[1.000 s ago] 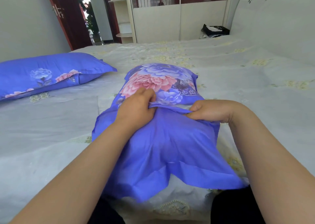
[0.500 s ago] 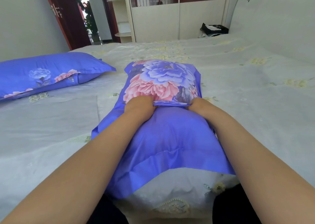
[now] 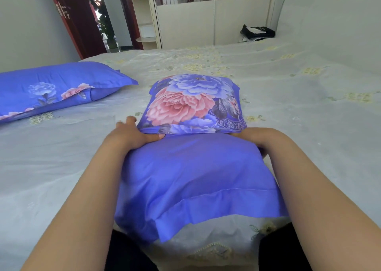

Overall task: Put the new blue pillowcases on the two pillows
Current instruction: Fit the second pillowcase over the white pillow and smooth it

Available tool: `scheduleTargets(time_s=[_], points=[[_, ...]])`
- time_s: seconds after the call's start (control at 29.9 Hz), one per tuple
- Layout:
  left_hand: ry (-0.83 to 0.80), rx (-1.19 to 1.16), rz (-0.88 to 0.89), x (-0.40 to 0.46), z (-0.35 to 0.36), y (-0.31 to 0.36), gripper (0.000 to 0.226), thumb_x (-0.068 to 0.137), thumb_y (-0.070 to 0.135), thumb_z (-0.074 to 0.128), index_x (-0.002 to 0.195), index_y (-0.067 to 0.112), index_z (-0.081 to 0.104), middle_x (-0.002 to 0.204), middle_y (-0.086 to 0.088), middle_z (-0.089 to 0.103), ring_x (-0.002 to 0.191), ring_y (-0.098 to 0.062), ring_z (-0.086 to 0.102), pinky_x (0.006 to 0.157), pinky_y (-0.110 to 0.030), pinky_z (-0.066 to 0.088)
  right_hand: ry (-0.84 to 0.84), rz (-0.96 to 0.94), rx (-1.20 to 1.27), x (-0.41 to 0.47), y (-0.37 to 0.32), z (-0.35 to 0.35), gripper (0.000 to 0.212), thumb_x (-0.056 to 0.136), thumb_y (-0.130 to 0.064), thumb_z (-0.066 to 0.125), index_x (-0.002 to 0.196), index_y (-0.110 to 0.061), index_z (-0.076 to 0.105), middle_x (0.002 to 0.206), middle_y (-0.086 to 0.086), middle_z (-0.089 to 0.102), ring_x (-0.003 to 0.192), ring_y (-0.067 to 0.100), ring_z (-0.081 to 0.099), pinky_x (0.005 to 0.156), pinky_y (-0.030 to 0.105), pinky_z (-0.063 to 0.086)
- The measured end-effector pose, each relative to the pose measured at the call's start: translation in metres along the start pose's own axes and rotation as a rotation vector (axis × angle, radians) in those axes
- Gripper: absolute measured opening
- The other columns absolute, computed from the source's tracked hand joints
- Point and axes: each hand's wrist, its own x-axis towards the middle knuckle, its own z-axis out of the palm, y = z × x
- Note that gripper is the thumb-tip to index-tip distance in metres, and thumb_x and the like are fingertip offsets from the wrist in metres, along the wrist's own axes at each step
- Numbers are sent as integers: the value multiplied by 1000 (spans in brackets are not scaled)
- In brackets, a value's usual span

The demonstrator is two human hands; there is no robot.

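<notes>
A pillow in a blue pillowcase (image 3: 191, 167) lies lengthwise on the bed in front of me, its far half printed with pink and blue flowers (image 3: 191, 103). My left hand (image 3: 132, 135) is on the left side of the case at the flap seam, thumb lying along the seam and fingers reaching under the floral part. My right hand (image 3: 257, 136) is tucked under the floral flap on the right side, its fingers hidden. A second pillow in a matching blue case (image 3: 55, 89) rests at the left of the bed.
The pale embroidered bedspread (image 3: 288, 105) covers the whole bed. A black bag (image 3: 256, 32) sits at the far right edge beside the white headboard (image 3: 329, 23). Behind the bed are a white wardrobe and a dark red door.
Both hands have pushed further away along the pillow, and the floral flap now lies flatter and stretched over the far end. My left fingers have uncurled.
</notes>
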Motion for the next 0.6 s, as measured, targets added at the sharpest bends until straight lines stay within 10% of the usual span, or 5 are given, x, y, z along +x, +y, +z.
scheduleTargets(time_s=[0.1, 0.2, 0.37, 0.6], points=[[-147, -219, 39, 4, 9, -15, 92, 54, 72, 72, 125, 17, 53, 122, -2, 60, 104, -21, 59, 90, -33, 45, 87, -239, 154, 5, 6, 7, 19, 87, -33, 65, 102, -22, 64, 93, -8, 72, 76, 8, 66, 67, 25, 56], [3, -356, 155, 5, 13, -17, 37, 81, 42, 69, 103, 14, 62, 106, -6, 65, 86, -18, 57, 73, -28, 39, 320, -526, 307, 11, 0, 12, 36, 80, -19, 66, 113, -19, 52, 109, -2, 61, 91, 4, 61, 72, 15, 47], [263, -548, 345, -7, -4, -11, 15, 83, 25, 70, 75, 20, 58, 71, 3, 61, 58, 4, 50, 53, -11, 38, 564, -921, 270, 5, -15, 14, 36, 77, -19, 52, 110, -29, 42, 113, -25, 50, 97, -13, 54, 81, 12, 41], [235, -321, 141, 12, 5, -13, 47, 78, 53, 67, 99, 13, 55, 99, -7, 56, 92, -27, 55, 74, -36, 43, 656, -339, 211, 21, -14, -9, 55, 85, -28, 67, 132, -21, 39, 134, 10, 47, 116, 22, 52, 88, 28, 39]])
